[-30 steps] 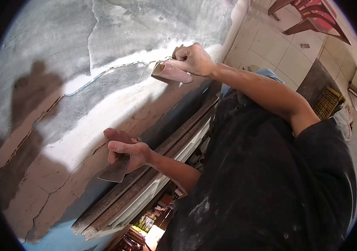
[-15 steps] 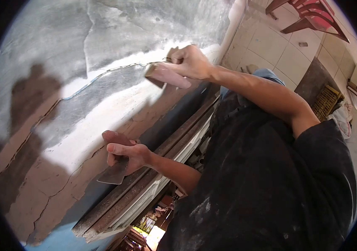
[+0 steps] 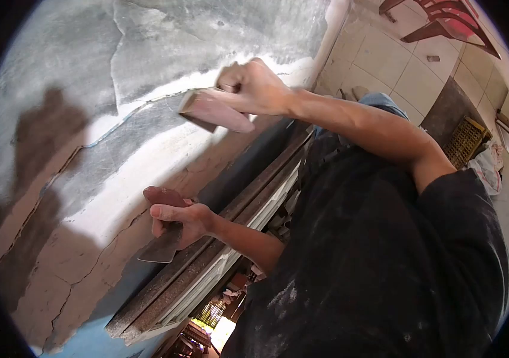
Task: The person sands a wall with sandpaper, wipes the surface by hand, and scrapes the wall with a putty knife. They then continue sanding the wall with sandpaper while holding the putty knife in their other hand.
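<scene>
My right hand (image 3: pixel 260 89) grips a folded pinkish-brown sheet (image 3: pixel 218 111), which looks like sandpaper. It is against or just over the bright white band of the wall (image 3: pixel 111 191), below a long crack; contact cannot be made out. Lower down, my left hand (image 3: pixel 186 224) is closed around a scraper (image 3: pixel 160 247), its flat metal blade pointing down-left. A reddish-brown end, seemingly the handle, shows above my left thumb. The wall is grey above, with bare brown cracked patches lower down.
A brown and white ledge (image 3: pixel 207 268) runs diagonally beneath my left forearm. At the upper right, a red chair (image 3: pixel 451 27) stands on the tiled floor (image 3: pixel 386 62). A yellow crate (image 3: pixel 464 143) and a plastic bag (image 3: pixel 488 170) lie farther right. Shadows fall on the wall.
My right hand has moved left along the wall with the folded sheet, which has tilted. My left hand has stayed nearly still with the scraper.
</scene>
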### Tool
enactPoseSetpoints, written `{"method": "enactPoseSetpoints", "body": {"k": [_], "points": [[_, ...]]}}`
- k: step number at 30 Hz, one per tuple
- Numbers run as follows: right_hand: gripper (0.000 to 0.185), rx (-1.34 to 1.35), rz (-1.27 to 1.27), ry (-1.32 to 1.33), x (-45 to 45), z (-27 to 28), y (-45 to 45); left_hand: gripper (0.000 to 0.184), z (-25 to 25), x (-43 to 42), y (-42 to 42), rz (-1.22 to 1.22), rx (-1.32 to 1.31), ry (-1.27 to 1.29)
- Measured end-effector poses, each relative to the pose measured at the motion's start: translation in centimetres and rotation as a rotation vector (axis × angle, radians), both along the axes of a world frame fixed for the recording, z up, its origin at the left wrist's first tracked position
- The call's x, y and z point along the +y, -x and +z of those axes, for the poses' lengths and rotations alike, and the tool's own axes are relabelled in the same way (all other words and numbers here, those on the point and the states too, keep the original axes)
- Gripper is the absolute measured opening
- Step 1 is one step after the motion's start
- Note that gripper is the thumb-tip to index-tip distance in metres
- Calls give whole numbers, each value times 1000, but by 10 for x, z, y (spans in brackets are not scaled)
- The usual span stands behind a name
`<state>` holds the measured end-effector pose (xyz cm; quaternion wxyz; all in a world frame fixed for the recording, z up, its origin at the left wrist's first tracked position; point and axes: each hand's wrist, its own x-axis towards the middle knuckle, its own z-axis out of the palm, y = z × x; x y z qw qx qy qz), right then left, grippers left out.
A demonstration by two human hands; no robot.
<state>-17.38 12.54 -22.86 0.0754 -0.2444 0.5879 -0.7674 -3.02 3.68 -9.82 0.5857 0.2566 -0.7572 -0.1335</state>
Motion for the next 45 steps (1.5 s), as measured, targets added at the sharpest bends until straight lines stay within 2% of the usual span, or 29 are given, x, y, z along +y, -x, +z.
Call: {"method": "enactPoseSetpoints", "body": {"k": [6,8,12,15,18,20,23,24,25,27,30,33,34,37,41,42,45], "points": [[58,1,10,-167,3,-39,-3,39,1,-7,-6,22,-36,53],[55,47,-20,-171,10,-34,-3,40,1,-8,-7,27,-39,61],[44,-45,59,0,9,-2,-2,41,-1,-6,-4,11,-24,47],[44,29,60,-126,6,-8,0,42,0,-8,-4,27,-13,61],[42,63,-41,-151,4,-46,-6,41,-1,-10,-7,40,-14,65],[41,110,-71,-148,11,-41,-5,38,0,-8,-2,5,-21,90],[44,-13,-84,76,-2,-25,-12,42,-2,-4,-1,45,20,6],[44,11,-69,58,-1,-7,-9,41,-3,-2,-1,55,6,22],[43,49,8,-68,5,10,-3,40,-3,-3,1,64,-3,45],[44,-19,-2,-81,-1,-1,-5,39,-1,-6,1,65,-9,85],[44,79,-107,-113,-1,-49,-9,39,-3,-4,3,62,15,86],[42,47,-48,-60,10,-37,-8,40,-2,-4,5,52,25,74],[39,-39,3,-18,2,-38,-13,41,-2,-8,2,34,23,82],[36,62,-8,-106,6,13,-1,42,-5,-6,-2,51,-2,73],[37,3,-100,-124,-1,-32,-11,39,-3,-8,0,37,-12,112],[37,-34,-58,-174,6,-38,-9,39,-5,-7,1,44,-1,120],[41,-12,-104,-77,5,-37,-9,39,-3,-7,5,33,11,130]]}}
